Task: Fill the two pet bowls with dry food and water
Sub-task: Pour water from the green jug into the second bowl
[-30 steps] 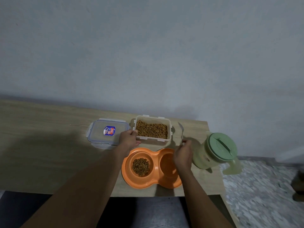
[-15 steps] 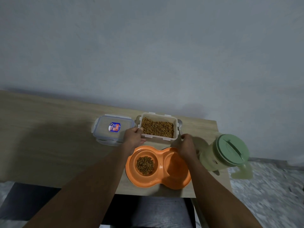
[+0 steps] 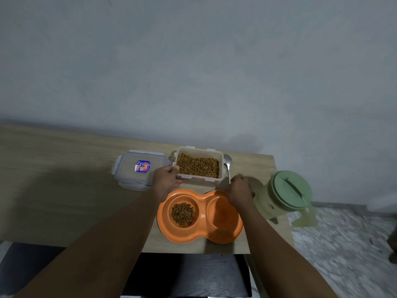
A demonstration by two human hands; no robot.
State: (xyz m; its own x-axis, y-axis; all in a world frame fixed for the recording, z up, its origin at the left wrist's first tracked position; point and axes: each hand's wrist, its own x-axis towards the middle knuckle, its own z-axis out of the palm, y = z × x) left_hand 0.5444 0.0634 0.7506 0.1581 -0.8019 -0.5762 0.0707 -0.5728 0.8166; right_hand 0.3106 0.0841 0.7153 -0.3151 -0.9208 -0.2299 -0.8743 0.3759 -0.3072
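Food side looks done from here: left well of the orange double bowl [image 3: 199, 216] holds a small pile of kibble [image 3: 182, 214]; right well reads dry, though I can't rule out a thin film of water. Bowl sits at the near table [image 3: 64, 190] edge, dead centre.

Kibble container [image 3: 198, 166] is open at 12 o'clock from the bowl, nearly touching it. Its lid [image 3: 140, 168] lies flat at 9 o'clock from the container. Spoon [image 3: 227, 166] lies along the container's right wall, bowl end pointing away from me.

Left hand [image 3: 166, 179] cups the container's near-left corner, fingers curled on the wall, a light bracing hold. Right hand [image 3: 239, 188] sits at the spoon's handle end, fingers curled downward; I can't tell whether it has the handle pinched or is merely resting on it.

Green-lidded pitcher [image 3: 283, 194] stands at 3 o'clock from the bowl, just beside the right hand, handle overhanging the table edge.

My read: scooping over, water next. Advice for the pour:
- let go of the spoon fully, well clear of the bowl
- take the pitcher by the handle, support the body if heavy
- check the lid's spout is open before tipping
- tip slow over the right well only; splash into the kibble ruins it
- bowl is close to the edge, so don't nudge it.
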